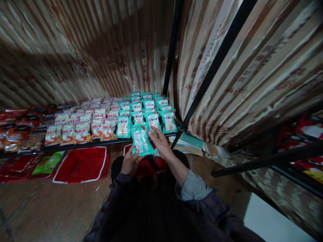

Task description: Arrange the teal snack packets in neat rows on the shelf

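The left hand (130, 163) grips the teal snack packet (141, 139) at its bottom edge — its long axis stands nearly upright. The right hand (160, 143) lies open against its right side, just before the shelf (83, 144) rows.

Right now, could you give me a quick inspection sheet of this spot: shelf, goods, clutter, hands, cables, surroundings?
Surface: low dark shelf, covered with rows of snack packets.
Job's things: teal packet held up in front of the shelf; teal packets on the shelf behind it.
Clutter: red-and-white packets left of the teal ones; red basket on the floor; books under the shelf's right end.
Hands: left hand grips the teal packet's lower edge; right hand rests on its right side.
Cables: nothing seen.
Surroundings: striped curtain behind; black poles of the rack; tiled floor.
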The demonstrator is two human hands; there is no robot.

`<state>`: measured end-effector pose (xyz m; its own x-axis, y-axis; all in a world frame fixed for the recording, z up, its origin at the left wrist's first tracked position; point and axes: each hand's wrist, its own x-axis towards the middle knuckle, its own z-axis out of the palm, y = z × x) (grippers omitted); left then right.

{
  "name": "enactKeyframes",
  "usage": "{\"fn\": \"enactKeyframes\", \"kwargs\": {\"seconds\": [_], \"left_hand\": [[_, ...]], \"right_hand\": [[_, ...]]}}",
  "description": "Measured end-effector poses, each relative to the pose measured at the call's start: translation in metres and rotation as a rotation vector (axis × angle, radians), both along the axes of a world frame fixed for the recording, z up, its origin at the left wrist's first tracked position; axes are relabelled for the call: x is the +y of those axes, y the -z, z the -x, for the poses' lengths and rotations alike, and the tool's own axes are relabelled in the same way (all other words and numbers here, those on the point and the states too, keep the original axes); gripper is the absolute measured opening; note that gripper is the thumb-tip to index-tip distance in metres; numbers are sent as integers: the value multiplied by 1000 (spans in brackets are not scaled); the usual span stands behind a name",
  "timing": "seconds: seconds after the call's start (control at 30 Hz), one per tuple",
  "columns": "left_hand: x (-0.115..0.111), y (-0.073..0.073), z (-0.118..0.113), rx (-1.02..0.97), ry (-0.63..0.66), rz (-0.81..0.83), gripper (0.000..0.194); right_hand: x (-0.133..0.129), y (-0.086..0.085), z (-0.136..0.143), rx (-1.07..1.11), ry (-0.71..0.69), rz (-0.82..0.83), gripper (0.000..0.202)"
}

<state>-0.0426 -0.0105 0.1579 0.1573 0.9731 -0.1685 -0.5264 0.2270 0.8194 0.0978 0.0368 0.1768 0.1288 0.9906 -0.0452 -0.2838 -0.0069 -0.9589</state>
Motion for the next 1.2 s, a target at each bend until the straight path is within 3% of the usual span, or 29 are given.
{"fn": "enactKeyframes", "kwargs": {"seconds": [0.2, 0.33, 0.43, 0.57, 0.67, 0.8, 1.0, 1.1, 1.2], "left_hand": [[5, -5, -1, -80, -108, -4, 55], [4, -4, -3, -69, -108, -11, 55], [4, 1, -5, -15, -131, -20, 59], [7, 9, -6, 230, -226, -91, 60], [6, 10, -7, 558, -309, -225, 54], [-4, 2, -12, 852, -349, -348, 55], [-22, -6, -19, 1123, -323, -618, 64], [-25, -7, -19, 1164, -301, -682, 57], [-22, -6, -16, 1072, -347, -599, 49]], "right_hand": [[-12, 16, -3, -56, -181, -15, 58], [-9, 23, -5, -100, -195, -35, 58], [-13, 23, -3, -297, -148, -94, 54], [-26, 14, 4, -790, 60, -383, 45], [-31, 8, 10, -904, 78, -508, 39], [-34, 0, 15, -785, -3, -429, 44], [-38, -19, 13, -268, -263, -203, 60], [-34, -15, 11, -115, -271, -134, 63], [-26, 2, 10, 12, -176, -49, 61]]}}
